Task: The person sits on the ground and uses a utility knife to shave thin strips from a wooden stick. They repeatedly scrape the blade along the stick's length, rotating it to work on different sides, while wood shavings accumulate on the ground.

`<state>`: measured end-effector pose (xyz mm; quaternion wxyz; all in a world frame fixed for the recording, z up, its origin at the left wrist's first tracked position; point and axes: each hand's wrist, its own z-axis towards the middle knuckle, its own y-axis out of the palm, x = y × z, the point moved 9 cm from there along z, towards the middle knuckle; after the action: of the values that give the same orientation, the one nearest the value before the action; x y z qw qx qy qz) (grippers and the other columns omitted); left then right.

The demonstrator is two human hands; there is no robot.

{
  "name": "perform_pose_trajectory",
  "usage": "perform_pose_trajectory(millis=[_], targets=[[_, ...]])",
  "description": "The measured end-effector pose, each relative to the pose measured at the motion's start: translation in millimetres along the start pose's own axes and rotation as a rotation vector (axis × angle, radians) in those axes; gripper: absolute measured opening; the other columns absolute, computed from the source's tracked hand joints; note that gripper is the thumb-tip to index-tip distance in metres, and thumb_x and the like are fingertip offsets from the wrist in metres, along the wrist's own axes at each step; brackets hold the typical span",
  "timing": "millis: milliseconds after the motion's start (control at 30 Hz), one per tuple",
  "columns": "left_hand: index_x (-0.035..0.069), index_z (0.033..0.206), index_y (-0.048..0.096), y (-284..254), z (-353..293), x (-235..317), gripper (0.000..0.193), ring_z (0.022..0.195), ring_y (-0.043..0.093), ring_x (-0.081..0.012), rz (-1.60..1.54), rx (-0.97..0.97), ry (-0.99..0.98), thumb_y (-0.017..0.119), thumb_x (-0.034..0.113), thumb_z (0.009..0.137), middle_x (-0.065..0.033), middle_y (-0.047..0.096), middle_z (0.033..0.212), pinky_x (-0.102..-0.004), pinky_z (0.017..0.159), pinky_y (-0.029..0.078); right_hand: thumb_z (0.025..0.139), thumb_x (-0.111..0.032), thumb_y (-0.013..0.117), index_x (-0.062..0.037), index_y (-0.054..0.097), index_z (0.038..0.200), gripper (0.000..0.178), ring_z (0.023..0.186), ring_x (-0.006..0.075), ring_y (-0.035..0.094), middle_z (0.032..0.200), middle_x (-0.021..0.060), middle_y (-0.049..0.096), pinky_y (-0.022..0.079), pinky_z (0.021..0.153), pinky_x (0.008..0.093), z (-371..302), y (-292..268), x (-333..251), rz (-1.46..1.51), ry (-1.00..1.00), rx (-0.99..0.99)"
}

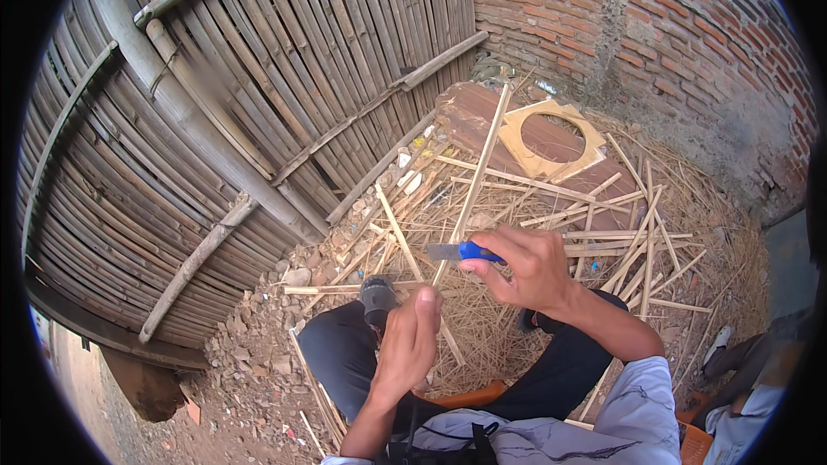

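My left hand (407,340) is closed around the lower end of a long, pale bamboo strip (482,159). The strip slants up and away from me, between my knees. In my closed right hand (527,267) is a knife (470,251) with a blue handle and a short, broad blade. Its blade points left and lies across the strip a little above my left hand; whether the edge is touching or biting into it I cannot tell. Under my hands the ground is strewn with thin shavings (482,344).
Loose bamboo strips (637,250) lie crisscrossed at the right. Beyond them a yellowish board with a round hole (508,139) rests on a brown sheet (469,112). A bamboo wall (284,60) stands left, a brick wall (551,9) behind. Another person's shoe (717,344) shows at the right.
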<state>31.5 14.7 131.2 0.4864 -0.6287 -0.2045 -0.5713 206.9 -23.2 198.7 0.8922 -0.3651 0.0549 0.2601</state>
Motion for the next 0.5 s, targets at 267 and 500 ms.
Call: perform_pose_trajectory(millis=[267,500], targets=[[-0.001,0.092,0.054,11.0,-29.3,-25.1,0.055,0.063,0.044,-0.0197,-0.005,-0.088,-0.103,0.029,0.036,0.123,-0.0067,0.046,0.067,-0.0393,0.063,0.040,0.105,-0.034,0.075,-0.0036,0.078,0.111,0.032,0.062,0.0287,0.070,0.075,0.0145,0.074,0.052,0.058,0.0393,7.6,-63.1,111.6,-0.142,0.430,0.248],[0.000,0.092,0.054,10.4,-26.9,-17.7,0.054,0.061,0.045,-0.0223,-0.003,-0.128,-0.092,0.029,0.036,0.123,-0.0075,0.047,0.067,-0.0404,0.063,0.041,0.108,-0.033,0.072,0.0000,0.077,0.113,0.034,0.060,0.0222,0.064,0.074,0.0129,0.071,0.047,0.059,0.0356,-2.8,-67.8,119.1,-0.105,0.472,0.318]])
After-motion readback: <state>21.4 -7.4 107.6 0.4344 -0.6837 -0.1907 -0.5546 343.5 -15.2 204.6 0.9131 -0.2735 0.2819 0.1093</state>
